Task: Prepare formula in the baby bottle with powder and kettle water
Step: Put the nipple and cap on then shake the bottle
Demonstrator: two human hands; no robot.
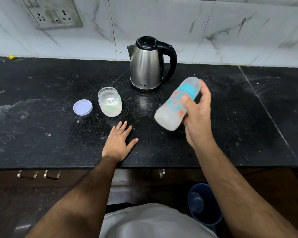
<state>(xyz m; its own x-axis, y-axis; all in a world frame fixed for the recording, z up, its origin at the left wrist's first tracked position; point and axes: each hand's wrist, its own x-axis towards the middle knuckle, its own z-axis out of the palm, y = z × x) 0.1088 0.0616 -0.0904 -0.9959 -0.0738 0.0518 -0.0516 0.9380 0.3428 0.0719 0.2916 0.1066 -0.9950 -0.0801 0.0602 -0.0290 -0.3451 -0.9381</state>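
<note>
i see my right hand (197, 115) wrapped around the tilted, capped bottle (176, 103) holding cloudy white liquid above the counter (41, 134); left hand (118, 143) spread flat; open jar (110, 101) holds powder, lid (82, 107) beside, kettle (149, 64) behind.

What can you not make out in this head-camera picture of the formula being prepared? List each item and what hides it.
- Baby bottle, head view: motion blur smears its printed markings, so the fill level is unreadable; the right hand covers one side.
- Kettle: closed lid and steel wall hide any water.
- Powder jar: label too small and faint to read.
- Blue bin under the counter: partly hidden by the right forearm.
</note>
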